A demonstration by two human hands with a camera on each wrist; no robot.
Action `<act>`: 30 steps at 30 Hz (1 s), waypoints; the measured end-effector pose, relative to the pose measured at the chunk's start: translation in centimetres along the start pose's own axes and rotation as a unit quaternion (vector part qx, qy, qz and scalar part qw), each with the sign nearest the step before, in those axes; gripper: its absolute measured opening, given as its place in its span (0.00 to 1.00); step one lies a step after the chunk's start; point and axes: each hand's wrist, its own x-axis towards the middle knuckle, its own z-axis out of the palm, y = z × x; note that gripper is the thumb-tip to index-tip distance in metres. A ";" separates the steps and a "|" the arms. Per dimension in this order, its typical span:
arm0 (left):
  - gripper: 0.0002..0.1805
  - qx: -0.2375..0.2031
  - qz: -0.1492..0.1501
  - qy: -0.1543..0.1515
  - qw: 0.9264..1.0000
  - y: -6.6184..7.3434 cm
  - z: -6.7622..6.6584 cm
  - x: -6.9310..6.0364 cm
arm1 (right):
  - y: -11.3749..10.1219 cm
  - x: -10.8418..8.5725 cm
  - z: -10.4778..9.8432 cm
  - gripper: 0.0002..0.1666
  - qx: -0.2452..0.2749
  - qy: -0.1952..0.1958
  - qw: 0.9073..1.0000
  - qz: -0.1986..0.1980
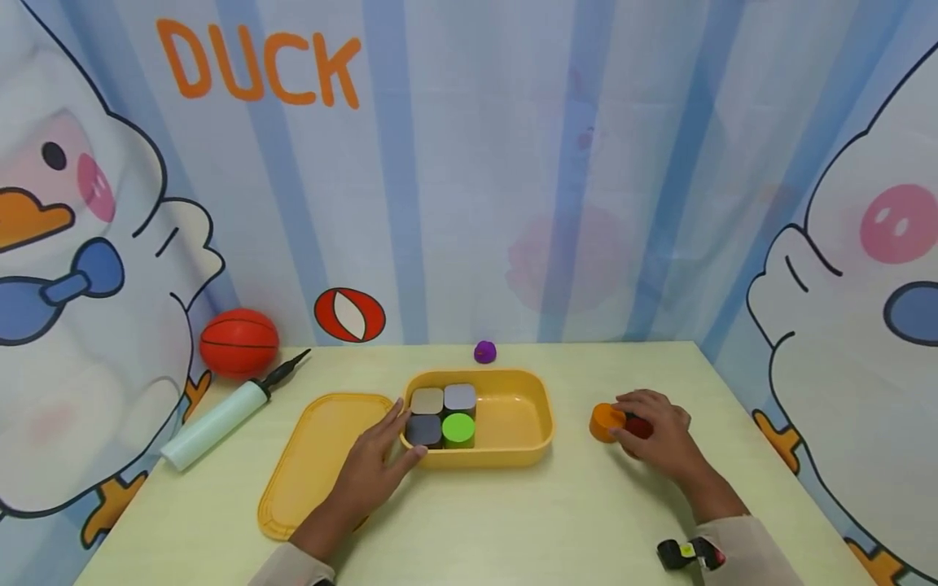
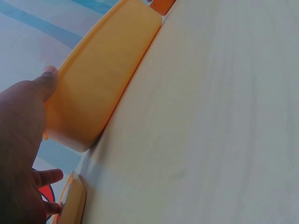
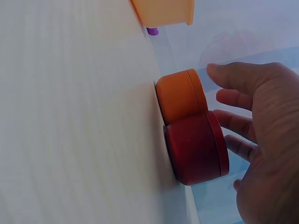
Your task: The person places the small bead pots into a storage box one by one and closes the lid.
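Observation:
A yellow rectangular box [image 1: 479, 461] stands on the table. Its left half holds a beige tin [image 1: 427, 401], a lavender tin [image 1: 460, 399], a dark grey tin [image 1: 424, 431] and a bright green tin [image 1: 458, 430]. My left hand [image 1: 370, 468] rests against the box's left end, thumb at the near rim and fingers extended. Right of the box, a small round orange tin [image 3: 180, 95] touches a dark red one [image 3: 194, 149]. Around their tops hovers my right hand [image 1: 663, 439], fingers spread and loosely bent; the right wrist view shows a gap between thumb and orange tin.
Left of the box lies a yellow lid [image 1: 315, 456], partly under my left arm. Farther left are a pale green hand pump [image 1: 216, 425] and a red ball [image 1: 239, 343]. A small purple object [image 1: 485, 352] sits behind the box; a black item [image 1: 689, 554] lies by my right sleeve.

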 end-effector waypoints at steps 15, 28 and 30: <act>0.42 -0.002 -0.011 -0.008 1.000 0.1 -0.1 0.0 | 0.1 -0.1 0.0 0.19 -0.056 -0.026 0.998 0.020; 0.42 0.008 -0.005 -0.004 1.000 0.1 0.1 0.0 | 0.4 -0.1 -0.4 0.20 -0.045 -0.033 0.998 0.019; 0.41 0.010 0.000 -0.001 1.000 0.2 0.1 0.1 | 0.5 -0.1 -0.3 0.20 -0.045 -0.033 0.998 0.021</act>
